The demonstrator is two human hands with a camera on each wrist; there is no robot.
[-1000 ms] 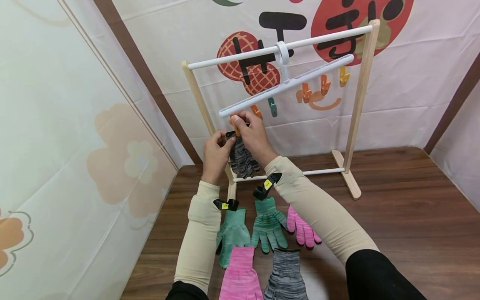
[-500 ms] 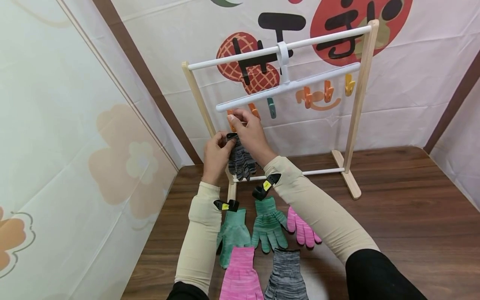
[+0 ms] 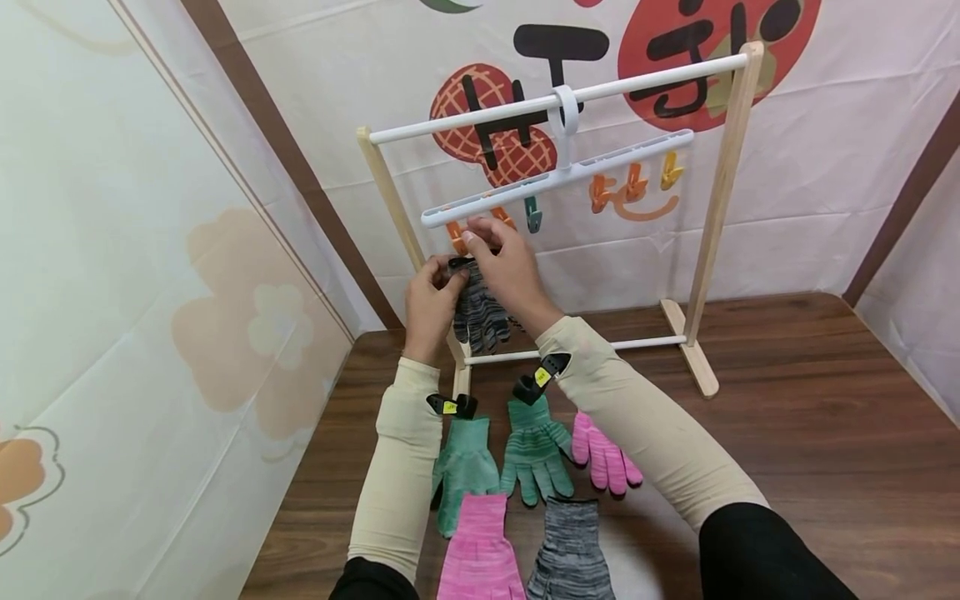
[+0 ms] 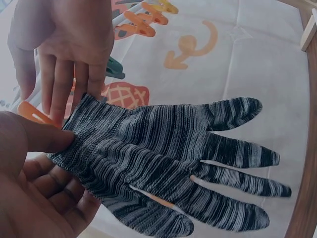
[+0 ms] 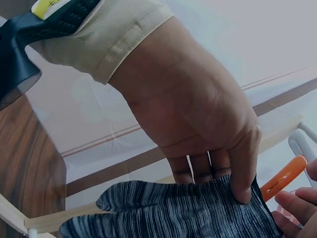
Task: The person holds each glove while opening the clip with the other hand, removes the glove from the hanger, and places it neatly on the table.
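Observation:
In the head view, my left hand (image 3: 430, 312) pinches the cuff of a grey-and-black striped knit glove (image 3: 480, 312), whose fingers hang down. In the left wrist view the glove (image 4: 158, 153) is spread out, with the left thumb (image 4: 49, 136) on its cuff. My right hand (image 3: 510, 271) is raised just beside an orange clothespin (image 3: 455, 237) at the left end of the white clip hanger (image 3: 555, 179). Its fingers (image 4: 63, 82) are extended and its thumb is apart from them. The clothespin (image 5: 286, 176) meets the glove's cuff edge in the right wrist view.
The hanger hooks over the white bar (image 3: 645, 82) of a wooden-sided rack (image 3: 723, 192). More orange, green and yellow clothespins hang along it. On the brown table (image 3: 810, 433) lie two green gloves (image 3: 536, 450), two pink gloves (image 3: 483, 550) and another grey glove (image 3: 572, 550).
The hanger has swung and turned, its left end shifting left. My right hand's thumb, over the clothespin before, is now to its right. The left hand keeps hold of the glove.

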